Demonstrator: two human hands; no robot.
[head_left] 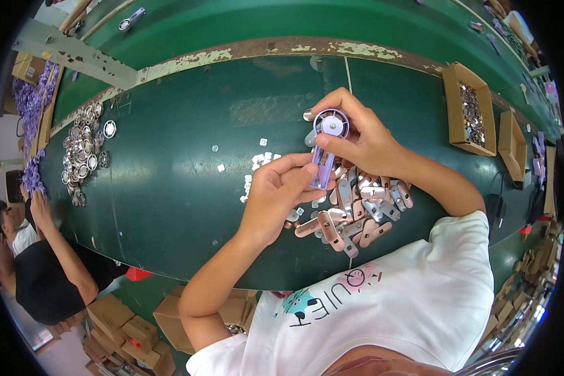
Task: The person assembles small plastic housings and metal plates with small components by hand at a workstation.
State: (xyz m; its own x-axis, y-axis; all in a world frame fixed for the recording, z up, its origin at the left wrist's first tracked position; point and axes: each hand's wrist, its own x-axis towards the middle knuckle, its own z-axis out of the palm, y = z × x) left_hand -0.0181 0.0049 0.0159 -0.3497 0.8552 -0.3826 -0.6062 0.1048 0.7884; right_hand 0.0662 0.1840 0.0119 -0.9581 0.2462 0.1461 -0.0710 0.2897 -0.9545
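A small purple handheld fan, its handle uncovered so that parts inside show, is held between both hands above the green table. My left hand is closed on the handle's lower end, thumb on top. At the round head, my right hand grips with the thumb across its lower rim and the fingers behind. A small shiny metal piece shows by the right fingertips; whether they hold it I cannot tell. Below the hands lies a heap of copper-coloured and silvery oblong covers. Small clear plastic pieces are scattered left of the fan.
A pile of round silvery rings lies at the table's left. Cardboard boxes with small metal parts and another box stand at the right. A conveyor runs behind the table's worn edge. A co-worker sits at the left.
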